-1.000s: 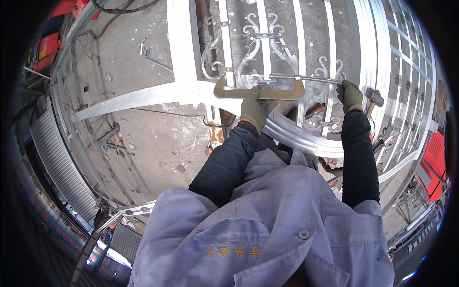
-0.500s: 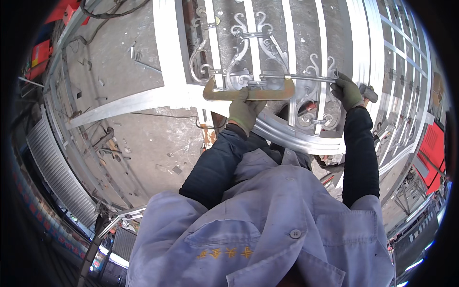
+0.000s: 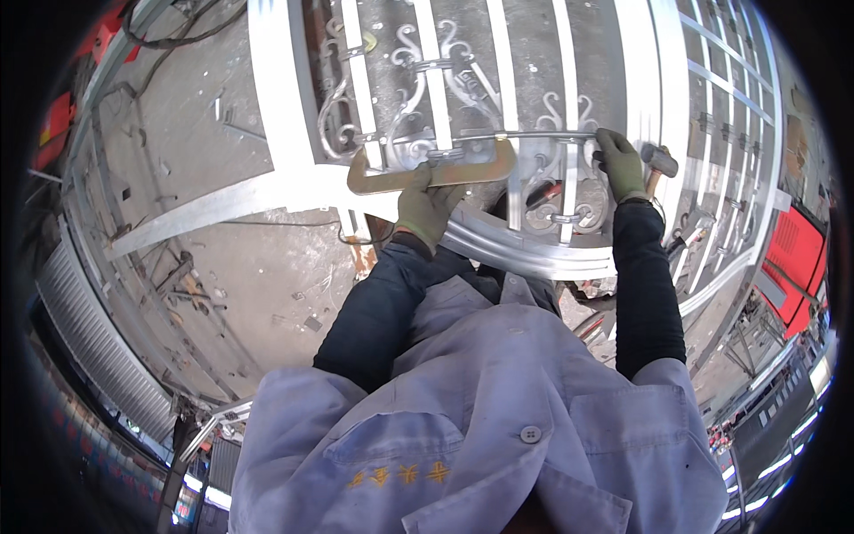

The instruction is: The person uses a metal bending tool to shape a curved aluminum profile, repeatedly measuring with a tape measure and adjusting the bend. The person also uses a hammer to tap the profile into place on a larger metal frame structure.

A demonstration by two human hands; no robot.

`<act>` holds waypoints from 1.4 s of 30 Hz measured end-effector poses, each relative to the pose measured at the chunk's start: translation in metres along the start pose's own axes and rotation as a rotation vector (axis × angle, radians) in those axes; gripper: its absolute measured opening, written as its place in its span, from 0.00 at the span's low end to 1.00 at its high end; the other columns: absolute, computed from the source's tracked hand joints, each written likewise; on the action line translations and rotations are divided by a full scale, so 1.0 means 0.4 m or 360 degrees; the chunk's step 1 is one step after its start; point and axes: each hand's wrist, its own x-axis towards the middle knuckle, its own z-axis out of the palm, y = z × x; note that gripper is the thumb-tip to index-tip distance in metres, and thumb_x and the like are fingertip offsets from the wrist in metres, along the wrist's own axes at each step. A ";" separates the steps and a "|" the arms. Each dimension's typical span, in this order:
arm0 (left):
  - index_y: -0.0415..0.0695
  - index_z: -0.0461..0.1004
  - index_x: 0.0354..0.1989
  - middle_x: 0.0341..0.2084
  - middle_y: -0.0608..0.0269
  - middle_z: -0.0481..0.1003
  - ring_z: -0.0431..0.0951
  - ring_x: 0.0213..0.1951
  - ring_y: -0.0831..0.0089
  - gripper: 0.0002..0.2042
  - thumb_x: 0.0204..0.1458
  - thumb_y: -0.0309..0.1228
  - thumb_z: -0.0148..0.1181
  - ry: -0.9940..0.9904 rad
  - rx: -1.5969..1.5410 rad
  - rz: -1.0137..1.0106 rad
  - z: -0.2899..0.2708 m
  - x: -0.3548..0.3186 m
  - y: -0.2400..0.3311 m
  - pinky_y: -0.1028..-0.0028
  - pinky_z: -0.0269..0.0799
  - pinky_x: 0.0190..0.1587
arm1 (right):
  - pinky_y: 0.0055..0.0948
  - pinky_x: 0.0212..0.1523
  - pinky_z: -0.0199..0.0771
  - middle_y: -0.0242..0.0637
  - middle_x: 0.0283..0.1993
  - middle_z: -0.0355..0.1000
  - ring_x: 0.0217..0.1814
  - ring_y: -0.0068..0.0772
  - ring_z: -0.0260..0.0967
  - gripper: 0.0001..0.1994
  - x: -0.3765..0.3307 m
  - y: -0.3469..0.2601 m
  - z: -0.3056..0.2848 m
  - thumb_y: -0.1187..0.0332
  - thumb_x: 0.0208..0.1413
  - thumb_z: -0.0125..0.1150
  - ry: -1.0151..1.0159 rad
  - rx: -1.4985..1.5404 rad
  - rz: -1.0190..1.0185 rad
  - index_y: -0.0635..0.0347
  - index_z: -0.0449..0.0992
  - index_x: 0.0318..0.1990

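My left hand (image 3: 427, 210), in a green work glove, is closed round the back of a brassy C-clamp (image 3: 487, 173). The clamp lies sideways over silver bars and scrollwork (image 3: 409, 89) of a metal gate panel. Its long screw (image 3: 550, 134) runs out to the right. At the outer end of that screw my gloved right hand (image 3: 623, 165) pinches with bent fingers. Just right of this hand a hammer (image 3: 660, 162) rests on the broad silver frame rail. Below the clamp curves a ribbed silver rail (image 3: 534, 258).
A flat silver bar (image 3: 205, 206) slants left from the frame. Another barred panel (image 3: 725, 151) stands on the right, with a red machine (image 3: 790, 267) beyond it. Dark cable (image 3: 182, 40) loops at the upper left, and tools and scrap (image 3: 191, 289) lie on the concrete floor.
The whole scene has shifted left and slightly up in the picture as my head moved. Both hands keep about the same places on the clamp and its screw.
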 end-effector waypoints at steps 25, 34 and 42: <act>0.38 0.69 0.74 0.66 0.46 0.77 0.81 0.66 0.49 0.24 0.82 0.43 0.53 0.0044 0.0083 0.0085 0.012 0.007 -0.020 0.48 0.83 0.70 | 0.26 0.32 0.73 0.29 0.39 0.83 0.31 0.21 0.76 0.22 0.104 0.090 -0.002 0.56 0.75 0.69 -0.0173 0.0019 0.0329 0.61 0.84 0.66; 0.38 0.71 0.70 0.64 0.47 0.78 0.82 0.65 0.49 0.22 0.82 0.43 0.53 -0.0117 0.0119 0.0118 -0.010 0.004 -0.020 0.46 0.83 0.69 | 0.22 0.41 0.75 0.23 0.42 0.83 0.39 0.17 0.75 0.13 0.137 0.103 -0.064 0.66 0.75 0.68 -0.0333 0.0069 -0.0001 0.58 0.89 0.60; 0.37 0.71 0.70 0.64 0.45 0.77 0.82 0.65 0.47 0.21 0.82 0.41 0.53 -0.0074 0.0048 0.0097 0.000 0.000 -0.023 0.45 0.82 0.70 | 0.26 0.46 0.78 0.25 0.43 0.85 0.43 0.17 0.77 0.12 0.080 0.106 -0.037 0.70 0.74 0.65 -0.0121 -0.0488 -0.0393 0.52 0.90 0.58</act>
